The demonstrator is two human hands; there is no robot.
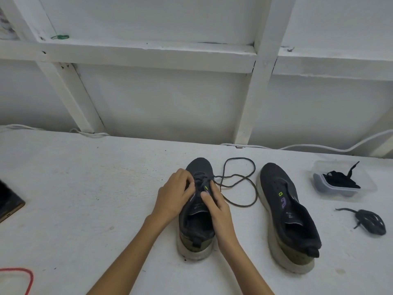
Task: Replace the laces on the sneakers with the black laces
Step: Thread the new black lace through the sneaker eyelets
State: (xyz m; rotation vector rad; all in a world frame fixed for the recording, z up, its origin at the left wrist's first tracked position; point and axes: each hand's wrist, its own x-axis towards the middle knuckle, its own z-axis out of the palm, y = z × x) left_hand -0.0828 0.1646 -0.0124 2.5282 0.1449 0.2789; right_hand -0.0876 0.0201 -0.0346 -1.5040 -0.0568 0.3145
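Note:
Two dark grey sneakers stand on the white table, toes pointing away from me. My left hand (176,192) and my right hand (214,201) both rest on the left sneaker (196,226), fingers pinching at its lacing near the eyelets. A dark lace (242,184) runs from those eyelets and loops loosely on the table between the shoes. The right sneaker (287,216) has no lace in it. A clear plastic container (368,186) at the far right holds a bundle of black laces (342,179). Another coiled dark lace (371,223) lies on the table in front of it.
A white framed wall rises right behind the table. White cables (331,146) run along the table's back edge. A dark flat object (9,201) sits at the left edge, and a red cord (27,277) curls at the bottom left.

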